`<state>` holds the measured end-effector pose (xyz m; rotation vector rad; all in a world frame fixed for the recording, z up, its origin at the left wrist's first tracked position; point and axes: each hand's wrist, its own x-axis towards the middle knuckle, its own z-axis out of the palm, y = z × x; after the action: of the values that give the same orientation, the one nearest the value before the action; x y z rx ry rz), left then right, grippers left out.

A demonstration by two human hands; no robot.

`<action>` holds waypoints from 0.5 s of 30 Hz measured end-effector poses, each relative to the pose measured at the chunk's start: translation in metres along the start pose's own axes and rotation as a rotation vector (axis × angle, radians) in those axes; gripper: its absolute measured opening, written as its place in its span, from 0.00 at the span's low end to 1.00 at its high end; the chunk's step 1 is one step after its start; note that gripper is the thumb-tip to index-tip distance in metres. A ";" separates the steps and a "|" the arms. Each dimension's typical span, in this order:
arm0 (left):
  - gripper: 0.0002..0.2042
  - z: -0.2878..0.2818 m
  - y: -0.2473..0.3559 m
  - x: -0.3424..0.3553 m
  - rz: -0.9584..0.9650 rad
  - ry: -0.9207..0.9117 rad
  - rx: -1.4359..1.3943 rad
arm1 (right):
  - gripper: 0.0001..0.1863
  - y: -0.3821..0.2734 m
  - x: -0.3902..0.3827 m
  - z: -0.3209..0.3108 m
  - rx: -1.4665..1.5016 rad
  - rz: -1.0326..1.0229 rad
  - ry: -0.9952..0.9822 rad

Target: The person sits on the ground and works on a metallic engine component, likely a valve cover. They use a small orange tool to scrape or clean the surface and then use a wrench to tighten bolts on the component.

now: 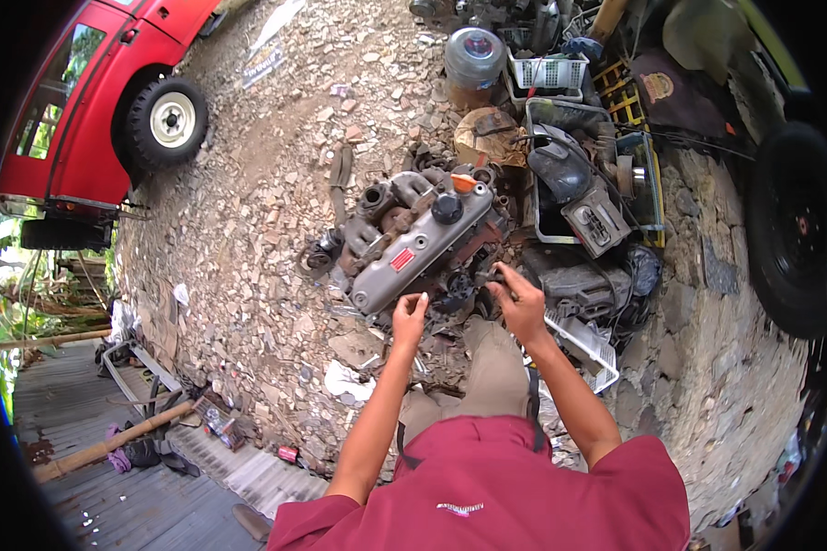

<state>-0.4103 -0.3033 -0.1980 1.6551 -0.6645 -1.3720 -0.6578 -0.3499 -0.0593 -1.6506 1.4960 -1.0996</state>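
Note:
An engine (388, 222) with a long grey valve cover (423, 244) sits on the rubble ground before me. A black round cap (447, 208) and a red label are on the cover. At the cover's near edge is my left hand (410, 319), its fingers curled and thumb pressed to them; whatever it holds, if anything, is hidden. My right hand (522, 308) pinches something small and dark by the engine's near right side. Between the hands a dark, round engine part (454, 290) shows in part.
To the right stand a crate of used parts (542, 230), a white basket (590, 354) and a large tire (793, 230). A water jug (475, 57) is behind. A red vehicle (83, 101) stands far left; a bamboo pole (110, 441) lies lower left.

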 end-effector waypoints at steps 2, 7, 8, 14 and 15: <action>0.21 0.027 0.027 0.037 0.367 0.178 0.575 | 0.22 0.043 0.044 -0.005 -0.027 0.052 0.007; 0.50 0.076 0.039 0.138 0.483 0.217 1.142 | 0.23 0.143 0.142 0.014 -0.174 -0.130 -0.014; 0.54 0.083 0.042 0.152 0.472 0.171 1.221 | 0.23 0.156 0.157 0.017 -0.161 -0.120 -0.026; 0.57 0.101 0.042 0.189 0.476 0.047 1.287 | 0.24 0.210 0.210 0.036 -0.130 -0.079 -0.093; 0.57 0.100 0.042 0.189 0.470 0.054 1.298 | 0.24 0.215 0.211 0.039 -0.123 -0.082 -0.109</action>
<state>-0.4538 -0.5078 -0.2582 2.1955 -2.0206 -0.4678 -0.7188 -0.5918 -0.2326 -1.8401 1.4622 -0.9599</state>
